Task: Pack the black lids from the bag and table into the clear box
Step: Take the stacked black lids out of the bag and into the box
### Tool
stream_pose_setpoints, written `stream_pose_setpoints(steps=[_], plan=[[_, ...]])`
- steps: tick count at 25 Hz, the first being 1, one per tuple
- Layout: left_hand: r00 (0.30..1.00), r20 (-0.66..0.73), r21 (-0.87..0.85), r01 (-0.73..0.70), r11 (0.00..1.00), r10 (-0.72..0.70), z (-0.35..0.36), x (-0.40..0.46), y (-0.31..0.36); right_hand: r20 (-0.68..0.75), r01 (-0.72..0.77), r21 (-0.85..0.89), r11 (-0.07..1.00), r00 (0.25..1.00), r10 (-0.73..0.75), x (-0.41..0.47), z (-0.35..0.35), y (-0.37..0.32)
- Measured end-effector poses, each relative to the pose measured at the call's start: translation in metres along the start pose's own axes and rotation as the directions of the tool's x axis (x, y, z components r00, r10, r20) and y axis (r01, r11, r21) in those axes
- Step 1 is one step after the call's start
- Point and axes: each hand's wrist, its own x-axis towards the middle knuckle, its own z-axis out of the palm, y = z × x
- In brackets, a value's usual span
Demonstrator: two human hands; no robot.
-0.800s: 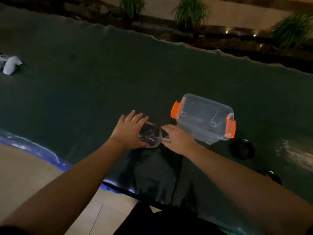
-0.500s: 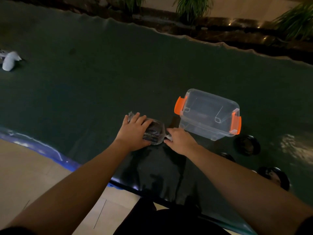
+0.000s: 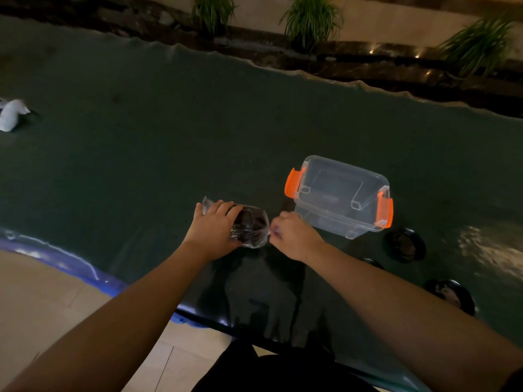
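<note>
Dim scene, dark green surface [image 3: 198, 131] with a wavy far edge; planter strip with grassy plants [image 3: 311, 21] behind it. Blue trim along the near left edge, tan floor tiles [image 3: 56, 301] below.

Clear box [image 3: 339, 195] sits right of centre, lid on, orange latches [image 3: 294, 183] on both short ends. Contents hard to make out through the plastic.

Clear bag [image 3: 250, 229] lies on the surface just left of the box, dark lids packed inside, ribbed edges visible. Left hand [image 3: 215, 230] rests on top of the bag, fingers draped over its far side, thumb at the near side: grip wrapped round the bag. Right hand [image 3: 294, 236] is at the bag's right end, fingers curled tight; grip looks to be pinching the bag's plastic there, but contact is blurred.

Loose black lids [image 3: 404, 244] on the surface right of the box: one just beside its near right corner, another nearer the right forearm [image 3: 450, 295], and a third partly hidden by that forearm.

White object [image 3: 11, 114] far left on the surface, well apart from everything; can't identify it.
</note>
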Motion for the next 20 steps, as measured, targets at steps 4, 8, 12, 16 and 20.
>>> stream_pose_setpoints(steps=[4, 8, 12, 16, 20], plan=[[0.998, -0.068, -0.129, -0.014, 0.992, 0.006, -0.010, -0.007, -0.002, -0.068, 0.065, 0.033, 0.997, 0.996, -0.063, 0.001, -0.026, -0.012], [0.992, -0.119, -0.401, 0.000, 0.916, -0.052, -0.015, -0.016, 0.005, -0.086, 0.121, 0.054, 0.991, 0.990, -0.116, 0.000, -0.051, -0.025], [0.985, -0.143, -0.607, -0.009, 0.795, -0.097, -0.014, -0.022, 0.025, -0.123, 0.226, -0.020, 0.974, 0.966, -0.226, -0.005, -0.067, -0.032], [0.986, -0.148, -0.676, -0.040, 0.736, -0.082, -0.009, -0.025, 0.048, -0.068, 0.196, -0.078, 0.977, 0.977, -0.202, -0.012, -0.075, -0.022], [0.981, -0.195, -0.665, -0.136, 0.734, 0.005, -0.018, -0.024, 0.058, -0.066, 0.158, -0.056, 0.986, 0.985, -0.162, -0.022, -0.076, -0.009]])
